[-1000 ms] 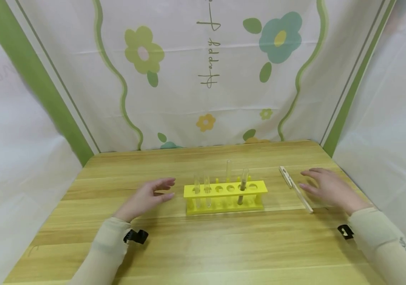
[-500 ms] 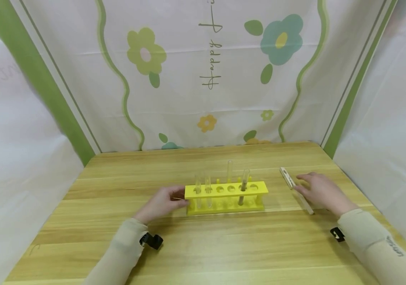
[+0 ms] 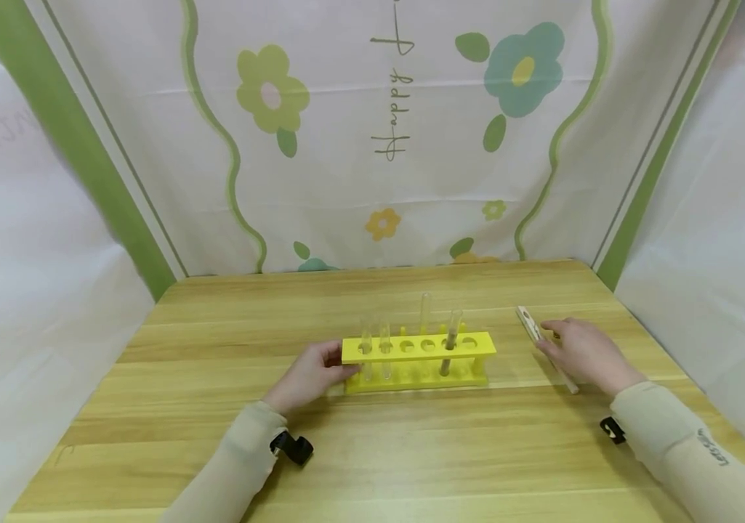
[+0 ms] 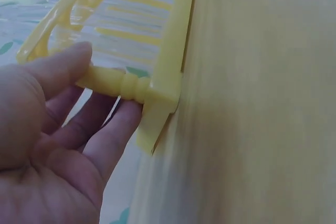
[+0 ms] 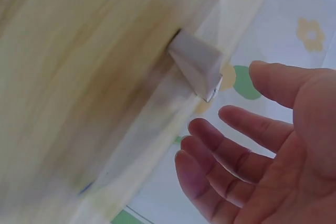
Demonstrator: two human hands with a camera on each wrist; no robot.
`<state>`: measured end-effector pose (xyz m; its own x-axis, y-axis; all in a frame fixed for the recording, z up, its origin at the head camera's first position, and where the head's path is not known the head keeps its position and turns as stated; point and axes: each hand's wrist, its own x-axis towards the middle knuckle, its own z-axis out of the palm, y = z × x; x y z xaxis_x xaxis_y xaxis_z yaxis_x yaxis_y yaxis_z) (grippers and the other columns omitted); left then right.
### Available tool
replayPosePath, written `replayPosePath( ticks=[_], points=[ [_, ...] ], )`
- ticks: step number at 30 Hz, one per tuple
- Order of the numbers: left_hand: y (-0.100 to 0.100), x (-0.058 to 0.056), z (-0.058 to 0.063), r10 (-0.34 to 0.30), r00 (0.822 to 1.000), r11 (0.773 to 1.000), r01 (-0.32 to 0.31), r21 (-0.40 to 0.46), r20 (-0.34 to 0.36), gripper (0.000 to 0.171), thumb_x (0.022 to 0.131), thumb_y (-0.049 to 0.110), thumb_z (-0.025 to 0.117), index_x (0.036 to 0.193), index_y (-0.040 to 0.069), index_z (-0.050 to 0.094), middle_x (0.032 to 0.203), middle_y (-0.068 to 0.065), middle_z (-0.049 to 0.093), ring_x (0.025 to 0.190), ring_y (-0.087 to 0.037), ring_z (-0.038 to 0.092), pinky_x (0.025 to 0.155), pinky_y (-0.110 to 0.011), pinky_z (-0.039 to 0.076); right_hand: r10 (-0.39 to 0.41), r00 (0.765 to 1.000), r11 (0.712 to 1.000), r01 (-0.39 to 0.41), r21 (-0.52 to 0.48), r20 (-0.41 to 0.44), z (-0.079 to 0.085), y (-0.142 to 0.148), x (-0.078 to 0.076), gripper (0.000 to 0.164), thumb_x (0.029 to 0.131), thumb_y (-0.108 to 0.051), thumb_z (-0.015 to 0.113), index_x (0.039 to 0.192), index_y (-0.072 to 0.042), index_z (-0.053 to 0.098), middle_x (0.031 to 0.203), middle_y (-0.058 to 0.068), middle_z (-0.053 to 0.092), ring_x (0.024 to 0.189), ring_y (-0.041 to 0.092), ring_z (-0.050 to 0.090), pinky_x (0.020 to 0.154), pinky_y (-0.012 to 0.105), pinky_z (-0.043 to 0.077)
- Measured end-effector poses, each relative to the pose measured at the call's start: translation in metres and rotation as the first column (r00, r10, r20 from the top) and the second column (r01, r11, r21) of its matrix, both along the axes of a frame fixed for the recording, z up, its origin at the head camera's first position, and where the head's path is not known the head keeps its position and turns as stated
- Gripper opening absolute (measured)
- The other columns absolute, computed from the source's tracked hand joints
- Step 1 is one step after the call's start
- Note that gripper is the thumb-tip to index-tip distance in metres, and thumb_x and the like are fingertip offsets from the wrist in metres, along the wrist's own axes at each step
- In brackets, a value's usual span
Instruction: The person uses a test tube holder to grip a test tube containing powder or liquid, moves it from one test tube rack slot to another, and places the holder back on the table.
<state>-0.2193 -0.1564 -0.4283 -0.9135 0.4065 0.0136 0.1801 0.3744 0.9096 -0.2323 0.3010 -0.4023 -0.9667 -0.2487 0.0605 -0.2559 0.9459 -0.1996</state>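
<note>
My left hand [image 3: 309,374] grips the left end of a yellow test tube rack [image 3: 419,355]. In the left wrist view its thumb and fingers lie around the rack's end post [image 4: 107,81]. Two clear test tubes [image 3: 385,333] stand in the left holes, and a tube with dark contents [image 3: 453,330] stands towards the right. Another clear tube [image 3: 425,309] rises at the back row of pegs. My right hand [image 3: 588,356] hovers beside a wooden test tube holder [image 3: 530,322] on the table. In the right wrist view, its loosely bent fingers stay apart from the holder [image 5: 197,59].
The wooden table [image 3: 372,450] runs back to a white curtain [image 3: 346,160] with printed flowers. White cloth also hangs on the left and right sides. A small black device [image 3: 296,449] is strapped at the left wrist, and another at the right.
My left hand has moved right to the rack and taken hold of its end post. My right hand has moved left, closer to the test tube holder.
</note>
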Motion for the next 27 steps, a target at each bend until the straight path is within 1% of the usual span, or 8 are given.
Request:
replayPosePath(
  ticks=[3,6,10,12,15,18,23,27],
  points=[
    [0.001,0.000,-0.003,0.000,1.000,1.000,0.000,-0.006,0.001,0.029,0.086,0.020,0.066,0.114,0.020,0.062,0.106,0.004,0.063,0.094,-0.015,0.059,0.074,-0.030,0.050,-0.029,0.998,1.000,0.029,0.001,0.055,-0.003,-0.002,-0.003,0.057,0.092,-0.040,0.053,0.128,0.005,0.048,0.094,0.016,0.065,0.075,0.026,0.060,0.069,0.048,0.048],
    [0.001,0.000,-0.004,0.000,1.000,1.000,0.000,-0.016,0.011,0.029,0.085,0.025,0.067,0.113,0.023,0.062,0.105,0.005,0.064,0.093,-0.014,0.060,0.073,-0.029,0.050,-0.059,0.994,0.998,0.058,0.012,0.092,-0.006,-0.004,-0.006,0.061,0.091,-0.044,0.053,0.128,0.005,0.048,0.088,0.009,0.065,0.063,0.015,0.055,0.061,0.041,0.048],
    [0.002,0.001,-0.002,0.006,1.000,1.000,-0.006,-0.019,0.013,0.030,0.084,0.028,0.067,0.113,0.025,0.062,0.105,0.006,0.064,0.091,-0.013,0.060,0.072,-0.030,0.051,-0.068,0.996,0.997,0.066,0.031,0.059,-0.006,-0.006,-0.011,0.058,0.090,-0.044,0.055,0.120,0.004,0.055,0.093,0.015,0.065,0.063,0.016,0.053,0.061,0.042,0.048],
    [0.004,0.002,-0.001,0.008,1.000,1.000,-0.008,-0.013,0.011,0.030,0.085,0.027,0.066,0.114,0.024,0.061,0.106,0.005,0.064,0.091,-0.014,0.060,0.072,-0.030,0.050,-0.068,0.996,0.997,0.066,0.038,0.051,-0.005,-0.006,-0.012,0.052,0.089,-0.044,0.056,0.112,0.003,0.060,0.085,0.013,0.065,0.060,0.016,0.052,0.057,0.040,0.047],
    [0.004,0.004,0.000,0.014,1.000,1.000,-0.014,-0.009,0.003,0.030,0.085,0.025,0.066,0.115,0.022,0.061,0.106,0.003,0.064,0.092,-0.013,0.060,0.072,-0.030,0.050,-0.060,0.997,0.997,0.058,0.051,0.046,-0.003,-0.007,-0.013,0.044,0.088,-0.042,0.058,0.100,0.000,0.063,0.072,0.004,0.060,0.057,0.016,0.049,0.051,0.036,0.043],
    [0.005,0.005,0.000,0.015,1.000,1.000,-0.015,-0.004,0.001,0.030,0.085,0.023,0.066,0.114,0.022,0.062,0.107,0.002,0.064,0.092,-0.014,0.060,0.072,-0.030,0.051,-0.062,0.996,0.997,0.059,0.053,0.057,-0.002,-0.008,-0.013,0.035,0.088,-0.039,0.061,0.091,-0.004,0.064,0.068,0.002,0.058,0.055,0.016,0.048,0.047,0.033,0.040],
    [0.005,0.005,-0.001,0.020,1.000,1.000,-0.020,-0.019,0.005,0.028,0.085,0.027,0.067,0.112,0.025,0.062,0.105,0.005,0.064,0.091,-0.013,0.060,0.072,-0.029,0.050,-0.078,0.993,0.996,0.074,0.054,0.085,-0.001,-0.009,-0.014,0.026,0.088,-0.031,0.062,0.089,-0.005,0.064,0.068,0.002,0.056,0.055,0.017,0.048,0.045,0.033,0.038],
    [0.004,0.003,-0.003,0.011,1.000,1.000,-0.011,-0.019,-0.003,0.027,0.084,0.029,0.066,0.111,0.026,0.062,0.103,0.005,0.064,0.089,-0.014,0.059,0.071,-0.030,0.050,-0.090,0.992,0.993,0.083,0.083,0.093,0.001,-0.009,-0.016,0.024,0.087,-0.027,0.063,0.095,-0.004,0.066,0.076,0.007,0.062,0.061,0.019,0.051,0.051,0.038,0.042]
  ],
)
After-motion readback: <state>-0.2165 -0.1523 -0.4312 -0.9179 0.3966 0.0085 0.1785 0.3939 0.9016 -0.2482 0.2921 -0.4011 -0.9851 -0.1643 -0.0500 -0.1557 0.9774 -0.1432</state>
